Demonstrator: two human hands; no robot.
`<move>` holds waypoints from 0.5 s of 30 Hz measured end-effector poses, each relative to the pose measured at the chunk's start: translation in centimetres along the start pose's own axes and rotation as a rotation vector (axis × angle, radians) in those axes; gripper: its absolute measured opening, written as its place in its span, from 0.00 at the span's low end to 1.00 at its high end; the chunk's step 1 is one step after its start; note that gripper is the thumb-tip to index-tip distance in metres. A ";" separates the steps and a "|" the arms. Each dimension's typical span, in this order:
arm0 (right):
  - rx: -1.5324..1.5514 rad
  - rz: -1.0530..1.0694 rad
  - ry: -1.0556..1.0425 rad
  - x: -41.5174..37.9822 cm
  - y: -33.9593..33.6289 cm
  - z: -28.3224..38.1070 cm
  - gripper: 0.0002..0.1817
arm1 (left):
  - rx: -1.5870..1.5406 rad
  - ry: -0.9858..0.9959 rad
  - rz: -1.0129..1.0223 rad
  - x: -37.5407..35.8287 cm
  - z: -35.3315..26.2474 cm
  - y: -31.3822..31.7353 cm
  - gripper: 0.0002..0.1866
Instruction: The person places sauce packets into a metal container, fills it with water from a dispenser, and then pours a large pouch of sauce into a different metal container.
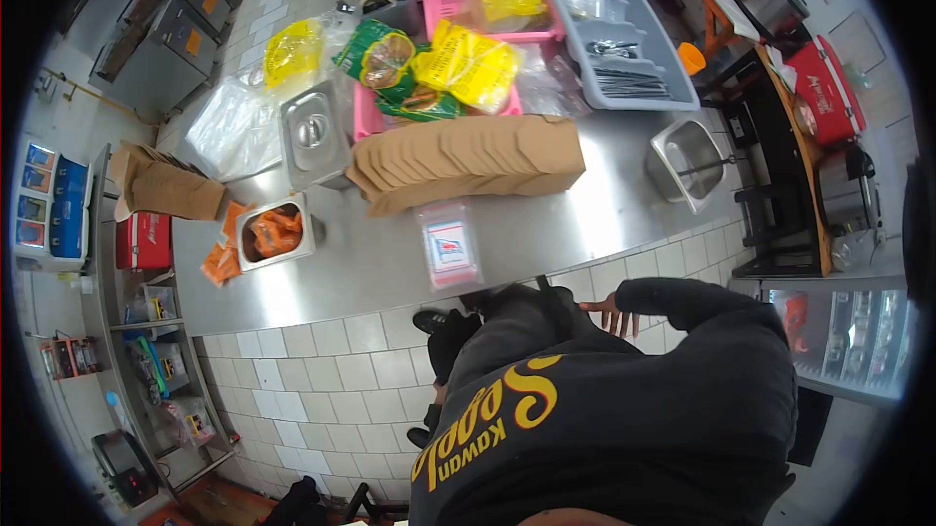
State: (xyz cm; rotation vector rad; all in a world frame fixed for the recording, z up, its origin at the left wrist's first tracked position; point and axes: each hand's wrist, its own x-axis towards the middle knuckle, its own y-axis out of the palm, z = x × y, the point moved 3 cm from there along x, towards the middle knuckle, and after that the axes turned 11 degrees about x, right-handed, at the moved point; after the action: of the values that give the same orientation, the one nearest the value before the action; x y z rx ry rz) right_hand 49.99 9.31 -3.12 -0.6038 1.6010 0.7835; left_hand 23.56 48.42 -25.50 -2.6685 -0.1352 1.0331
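Plastic pkt (449, 251) on steel tbl (546, 233), R hand (616, 315) well apart.

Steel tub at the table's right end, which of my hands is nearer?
Right, as far as shows: your right hand is beside your body, off the table's near edge; the steel tub sits ahead, further right. I can't make out your left hand.
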 end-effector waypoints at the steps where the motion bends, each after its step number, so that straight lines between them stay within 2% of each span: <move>1: 0.042 -0.024 0.022 0.7 -0.2 -2.3 0.27 | 0.001 0.023 0.009 -0.2 0.4 1.8 0.20; 3: 0.118 -0.076 0.050 2.5 1.0 -4.6 0.27 | 0.006 0.079 0.014 -0.3 -0.4 4.8 0.19; 4: 0.159 -0.095 0.061 3.3 3.4 -1.4 0.26 | 0.015 0.105 0.015 -0.7 -0.8 5.8 0.19; 10: 0.397 -0.174 0.136 7.9 -0.8 -9.3 0.25 | 0.088 0.233 0.017 -3.9 1.1 11.0 0.19; 15: 0.106 -0.207 0.027 13.4 -2.6 -16.7 0.23 | 0.071 0.311 0.000 -8.3 4.1 18.9 0.18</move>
State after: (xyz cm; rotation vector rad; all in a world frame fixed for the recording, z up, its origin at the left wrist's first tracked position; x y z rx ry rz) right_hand 39.05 -4.63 -15.43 -0.6927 1.5652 0.5356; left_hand 14.43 29.75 -28.48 -2.7223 -0.0345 0.5982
